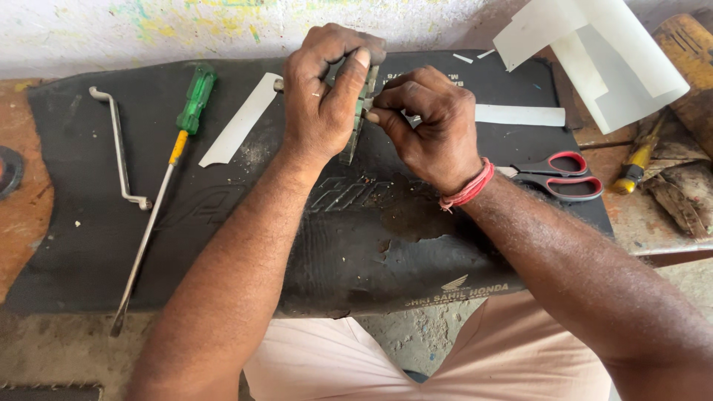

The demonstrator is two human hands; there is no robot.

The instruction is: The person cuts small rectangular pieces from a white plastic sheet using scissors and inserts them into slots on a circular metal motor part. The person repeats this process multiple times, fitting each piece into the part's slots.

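My left hand (323, 93) grips a thin, flat grey-green part (355, 137) held on edge above a black rubber mat (223, 223); the fingers wrap over its top end. My right hand (431, 126), with a red thread band on the wrist, pinches at the part's right side, its fingers closed against it. What the fingertips hold between them is hidden. Both hands meet over the far middle of the mat.
A long screwdriver with a green handle (194, 100) and a bent metal rod (119, 152) lie on the mat's left. White paper strips (241, 119) and sheets (609, 59) lie at the back. Red-handled scissors (561, 174) and a yellow-handled tool (635, 163) sit right.
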